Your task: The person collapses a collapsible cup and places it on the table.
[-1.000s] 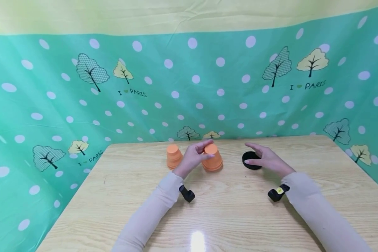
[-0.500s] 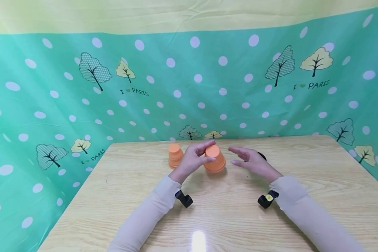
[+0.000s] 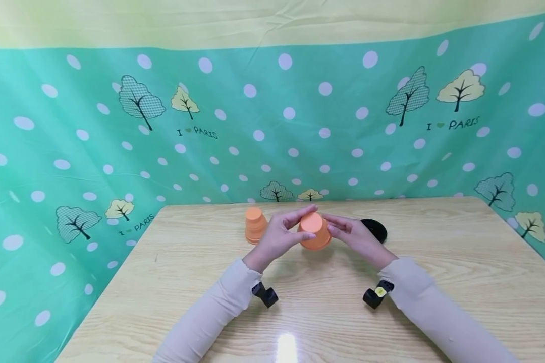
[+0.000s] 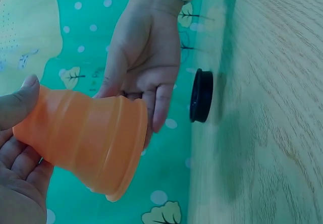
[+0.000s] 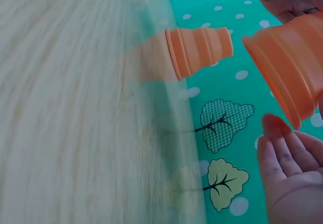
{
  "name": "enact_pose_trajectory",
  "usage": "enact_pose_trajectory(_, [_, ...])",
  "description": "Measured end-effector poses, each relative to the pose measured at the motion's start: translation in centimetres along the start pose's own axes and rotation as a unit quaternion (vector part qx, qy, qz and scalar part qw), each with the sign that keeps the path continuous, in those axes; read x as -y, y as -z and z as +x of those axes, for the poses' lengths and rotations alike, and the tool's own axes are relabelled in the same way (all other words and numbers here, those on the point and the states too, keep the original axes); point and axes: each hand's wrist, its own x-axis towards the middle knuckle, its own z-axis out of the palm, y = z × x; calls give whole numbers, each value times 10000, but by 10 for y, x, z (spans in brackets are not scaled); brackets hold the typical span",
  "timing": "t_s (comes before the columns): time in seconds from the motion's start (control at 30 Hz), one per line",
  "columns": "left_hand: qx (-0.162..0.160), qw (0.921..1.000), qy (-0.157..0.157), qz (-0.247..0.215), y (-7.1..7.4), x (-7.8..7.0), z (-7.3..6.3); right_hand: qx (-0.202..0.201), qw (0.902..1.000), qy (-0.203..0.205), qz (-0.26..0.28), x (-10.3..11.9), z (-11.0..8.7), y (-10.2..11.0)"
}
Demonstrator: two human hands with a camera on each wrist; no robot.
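My left hand point(image 3: 281, 233) holds an orange stepped cup point(image 3: 312, 233) near its narrow end, thumb on one side and fingers on the other. Upside down and tilted, the cup hangs just above the table. On its right side my right hand point(image 3: 356, 237) grips it near the wide rim; in the right wrist view its fingertips point(image 5: 276, 125) meet that rim. A second orange stepped cup point(image 3: 255, 225) stands upside down to the left. Behind my right hand lies a round, shallow black piece point(image 3: 376, 230), partly hidden in the head view.
The pale wooden table point(image 3: 200, 282) stretches out on both sides of the arms. A green dotted cloth point(image 3: 236, 121) with printed trees hangs along its back edge. A black wrist camera point(image 3: 268, 296) sits below the left wrist, and another camera point(image 3: 374, 297) below the right.
My right hand has moved left, away from the black piece, and now takes hold of the cup's side. My left hand keeps its grip, and the cup has shifted slightly right.
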Motion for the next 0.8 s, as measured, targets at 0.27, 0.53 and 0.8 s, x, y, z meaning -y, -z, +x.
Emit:
enact_pose_trajectory(0.27, [31, 9998, -199, 33, -1, -1, -1, 89, 9950, -201, 971, -1, 3, 0])
enact_pose_trajectory(0.53, [170, 9996, -131, 193, 1, -4, -1, -43, 9703, -143, 2416, -1, 3, 0])
enact_pose_trajectory(0.8, [344, 9993, -8, 136, 4, -7, -1, -186, 9507, 8, 3095, 2, 1, 4])
